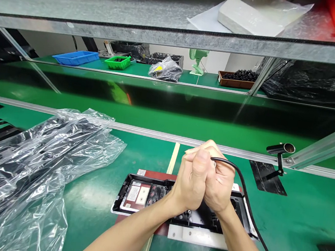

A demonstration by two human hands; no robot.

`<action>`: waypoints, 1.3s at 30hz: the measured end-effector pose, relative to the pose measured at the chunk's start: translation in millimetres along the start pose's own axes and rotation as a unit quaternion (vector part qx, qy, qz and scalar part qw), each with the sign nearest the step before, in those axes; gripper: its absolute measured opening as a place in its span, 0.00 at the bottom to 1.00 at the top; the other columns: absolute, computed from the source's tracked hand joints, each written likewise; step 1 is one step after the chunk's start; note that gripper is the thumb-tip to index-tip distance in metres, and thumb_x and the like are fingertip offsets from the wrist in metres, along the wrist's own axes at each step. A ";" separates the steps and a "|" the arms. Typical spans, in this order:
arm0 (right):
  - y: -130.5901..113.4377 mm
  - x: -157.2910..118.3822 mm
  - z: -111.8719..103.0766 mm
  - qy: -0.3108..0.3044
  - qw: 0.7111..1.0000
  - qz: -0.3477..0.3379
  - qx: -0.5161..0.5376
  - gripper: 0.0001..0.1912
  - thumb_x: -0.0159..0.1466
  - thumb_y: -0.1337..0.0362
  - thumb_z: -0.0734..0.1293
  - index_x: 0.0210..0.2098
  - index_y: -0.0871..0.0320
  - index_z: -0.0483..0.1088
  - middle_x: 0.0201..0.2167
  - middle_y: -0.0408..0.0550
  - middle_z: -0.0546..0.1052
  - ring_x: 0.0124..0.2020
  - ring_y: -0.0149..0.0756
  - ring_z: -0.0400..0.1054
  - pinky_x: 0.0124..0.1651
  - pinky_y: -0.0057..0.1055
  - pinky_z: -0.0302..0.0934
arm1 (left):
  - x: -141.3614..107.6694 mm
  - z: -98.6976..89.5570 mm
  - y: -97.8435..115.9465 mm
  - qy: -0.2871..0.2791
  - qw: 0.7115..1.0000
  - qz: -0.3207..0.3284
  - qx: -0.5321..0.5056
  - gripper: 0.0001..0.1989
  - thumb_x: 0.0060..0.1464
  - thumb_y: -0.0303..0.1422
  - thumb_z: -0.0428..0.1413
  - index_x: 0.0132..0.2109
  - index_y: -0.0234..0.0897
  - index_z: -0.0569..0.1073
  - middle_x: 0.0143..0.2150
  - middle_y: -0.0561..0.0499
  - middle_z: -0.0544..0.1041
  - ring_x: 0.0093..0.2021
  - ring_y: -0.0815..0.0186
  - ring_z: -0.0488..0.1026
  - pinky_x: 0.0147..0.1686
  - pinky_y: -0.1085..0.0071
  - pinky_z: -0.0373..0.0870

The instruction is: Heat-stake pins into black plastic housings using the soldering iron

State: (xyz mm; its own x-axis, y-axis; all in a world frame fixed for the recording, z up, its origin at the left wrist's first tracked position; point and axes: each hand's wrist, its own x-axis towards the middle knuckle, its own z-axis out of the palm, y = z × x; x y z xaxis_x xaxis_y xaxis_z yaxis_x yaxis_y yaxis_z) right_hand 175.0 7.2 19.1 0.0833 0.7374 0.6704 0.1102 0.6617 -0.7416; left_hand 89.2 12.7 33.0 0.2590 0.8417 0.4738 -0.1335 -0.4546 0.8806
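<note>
Both fists are pressed together above a long black plastic housing (118, 193), which lies across the bench. My left hand (191, 180) is closed, its thumb on top; whatever sits inside its fingers is hidden. Closed tightly beside it, my right hand (220, 180) grips a black cable (242, 181). The cable leaves the top of that fist, arches right and runs down past my right forearm. Under the hands, the housing shows a labelled panel with round parts at its left end. A reddish-brown board and a metal fixture bar (198, 236) lie beneath and in front of the housing.
Clear plastic bags (41, 157) with long dark parts cover the left of the green bench. A bracket-mounted metal tube (281, 148) stands at right. Overhead runs a metal shelf (109, 9). Behind are a blue tray (75, 57), a green basket (117, 62) and a brown tray (235, 83).
</note>
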 end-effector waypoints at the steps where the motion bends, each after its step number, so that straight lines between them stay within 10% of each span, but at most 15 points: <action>1: 0.1 -0.1 0.0 0.001 1.000 -0.001 0.001 0.15 0.72 0.61 0.62 0.36 0.55 0.79 0.35 0.49 0.77 0.35 0.38 0.71 0.39 0.37 0.66 | -0.1 -0.1 -0.2 -0.001 1.000 0.001 -0.003 0.35 0.71 0.56 0.34 0.32 0.39 0.75 0.35 0.47 0.74 0.37 0.59 0.71 0.42 0.61 0.70; 39: -0.5 0.6 1.7 -0.003 1.000 -0.012 0.003 0.15 0.72 0.63 0.62 0.35 0.55 0.79 0.34 0.48 0.77 0.36 0.37 0.71 0.40 0.36 0.65 | -1.2 -1.1 -2.0 -0.007 1.000 0.009 -0.019 0.34 0.72 0.54 0.35 0.35 0.38 0.76 0.36 0.48 0.75 0.38 0.61 0.72 0.43 0.63 0.70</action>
State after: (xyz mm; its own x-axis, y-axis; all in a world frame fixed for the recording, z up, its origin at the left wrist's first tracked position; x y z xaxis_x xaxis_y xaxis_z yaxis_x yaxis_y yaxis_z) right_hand 173.4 7.5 19.7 0.0740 0.7215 0.6884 0.1060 0.6807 -0.7249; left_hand 88.1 13.0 30.6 0.2692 0.8292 0.4899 -0.1749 -0.4581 0.8715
